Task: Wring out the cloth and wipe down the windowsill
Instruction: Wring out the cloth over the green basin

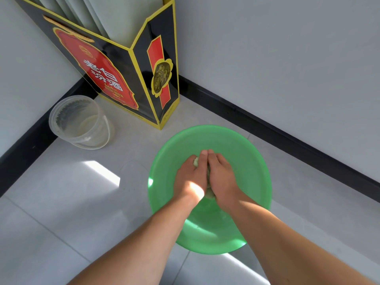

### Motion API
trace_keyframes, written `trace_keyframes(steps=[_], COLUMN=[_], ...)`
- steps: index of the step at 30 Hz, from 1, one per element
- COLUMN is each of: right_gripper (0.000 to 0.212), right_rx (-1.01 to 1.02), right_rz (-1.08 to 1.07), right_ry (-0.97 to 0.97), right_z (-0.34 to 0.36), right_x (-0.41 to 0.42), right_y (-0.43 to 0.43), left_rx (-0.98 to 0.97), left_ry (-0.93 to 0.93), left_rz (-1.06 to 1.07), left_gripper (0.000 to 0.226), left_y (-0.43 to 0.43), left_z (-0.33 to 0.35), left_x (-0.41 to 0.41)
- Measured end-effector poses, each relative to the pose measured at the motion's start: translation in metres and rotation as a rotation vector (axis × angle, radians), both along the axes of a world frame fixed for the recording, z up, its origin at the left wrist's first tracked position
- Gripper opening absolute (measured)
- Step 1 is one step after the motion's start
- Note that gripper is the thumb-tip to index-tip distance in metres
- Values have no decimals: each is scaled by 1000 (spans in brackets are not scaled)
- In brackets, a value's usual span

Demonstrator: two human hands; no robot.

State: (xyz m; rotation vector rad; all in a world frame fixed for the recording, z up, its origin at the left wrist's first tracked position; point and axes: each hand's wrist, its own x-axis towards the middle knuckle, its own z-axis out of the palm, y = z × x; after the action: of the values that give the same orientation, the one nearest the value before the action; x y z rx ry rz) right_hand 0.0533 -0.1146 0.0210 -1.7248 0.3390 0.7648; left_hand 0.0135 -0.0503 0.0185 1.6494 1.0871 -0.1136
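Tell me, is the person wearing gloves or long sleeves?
No. The left hand and the right hand are bare: no gloves, no rings, no watch. The forearms are bare too, and no sleeve shows anywhere in view.

Floor (61,212): pale grey glossy tiles, thin grout lines, bright sun patch (102,173) left of basin. Round green basin (242,157) sits mid-floor. Clear plastic bucket (81,122) stands far left, near black skirting (267,128). Tall black-red-yellow carton (123,79) stands upright in corner, just beyond basin, beside bucket.
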Motion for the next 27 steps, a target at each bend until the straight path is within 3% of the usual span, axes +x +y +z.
trace_keyframes(steps=[3,5,8,23,27], right_gripper=[33,28,18,37,32], right_rx=[-6,8,36,-58,-45], right_rz=[-11,-53,-112,-137,-89], right_ry=[51,99,165,121,57], right_z=[-4,-5,-6,-8,-2], right_x=[-9,-12,-17,-17,-13], right_y=[0,2,3,3,-1], left_rx=[8,4,-20,3,12], left_ry=[-3,-16,-16,-50,-74], left_rz=[15,16,36,-2,21], left_gripper=[71,52,42,37,43], left_y=[-2,-2,-2,-3,-3], left_z=[0,-2,-8,-12,-11], left_x=[-4,-5,-10,-9,-9])
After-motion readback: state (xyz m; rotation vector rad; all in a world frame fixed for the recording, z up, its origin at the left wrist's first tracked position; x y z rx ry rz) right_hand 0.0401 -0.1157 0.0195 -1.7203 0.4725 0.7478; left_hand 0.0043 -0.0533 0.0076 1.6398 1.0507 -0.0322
